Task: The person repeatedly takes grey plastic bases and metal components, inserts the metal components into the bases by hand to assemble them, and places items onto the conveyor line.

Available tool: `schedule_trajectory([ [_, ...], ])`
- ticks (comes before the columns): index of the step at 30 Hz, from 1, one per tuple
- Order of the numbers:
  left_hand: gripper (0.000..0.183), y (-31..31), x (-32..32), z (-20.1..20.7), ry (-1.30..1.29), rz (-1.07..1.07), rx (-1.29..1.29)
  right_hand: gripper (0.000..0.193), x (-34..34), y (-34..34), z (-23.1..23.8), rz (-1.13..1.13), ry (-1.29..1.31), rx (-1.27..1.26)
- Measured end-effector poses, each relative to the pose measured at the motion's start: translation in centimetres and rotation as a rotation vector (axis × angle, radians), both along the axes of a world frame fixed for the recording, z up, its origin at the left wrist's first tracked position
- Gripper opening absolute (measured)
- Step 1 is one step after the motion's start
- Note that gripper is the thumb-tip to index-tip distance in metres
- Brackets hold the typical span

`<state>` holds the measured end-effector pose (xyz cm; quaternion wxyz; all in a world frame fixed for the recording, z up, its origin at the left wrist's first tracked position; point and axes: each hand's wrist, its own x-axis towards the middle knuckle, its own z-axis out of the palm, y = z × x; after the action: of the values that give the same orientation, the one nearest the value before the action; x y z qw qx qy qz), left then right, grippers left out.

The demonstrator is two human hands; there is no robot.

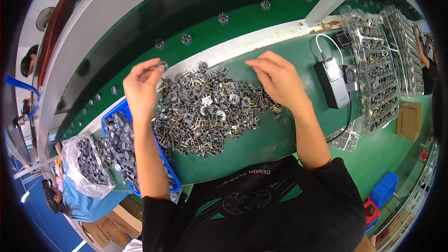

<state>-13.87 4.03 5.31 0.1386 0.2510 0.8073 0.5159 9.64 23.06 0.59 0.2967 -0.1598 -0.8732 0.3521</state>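
My left hand [143, 84] is raised at the left end of a big heap, beside the belt's white rail. Its thumb and fingers pinch a small round plug part [162, 65], dark and partly covered by the fingertips. Over the heap's right side hovers my right hand [280, 78], its fingers bent and closed toward the thumb. Whatever those fingertips hold, if anything, is too small to make out. Below and between both hands lies the heap of loose plug parts [205, 109], dark round bodies with metal pins, on the green tabletop [270, 140].
A green conveyor belt [205, 28] carries spaced plug parts beyond the white rail [242, 42]. Left of the heap are a blue bin [173, 177] of grey plastic pieces and a clear bag [86, 163]. To the right, a power bank [332, 81] with cables adjoins filled clear trays [373, 74].
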Motion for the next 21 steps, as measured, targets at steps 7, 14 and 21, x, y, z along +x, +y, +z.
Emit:
schedule_trajectory([
  [7,0.025,0.3,-8.6,-4.7,0.349,0.05,-0.504,0.01,0.4,0.4,0.3,0.117,-0.376,0.008],
  [14,0.026,-1.9,-10.3,-5.4,0.23,0.009,-0.374,0.009,0.2,0.6,-0.6,0.11,-0.334,0.051],
  [21,0.04,-7.3,-12.4,-3.7,0.44,-0.208,-0.654,0.012,-0.2,-0.6,0.6,-0.035,-0.192,-0.228],
])
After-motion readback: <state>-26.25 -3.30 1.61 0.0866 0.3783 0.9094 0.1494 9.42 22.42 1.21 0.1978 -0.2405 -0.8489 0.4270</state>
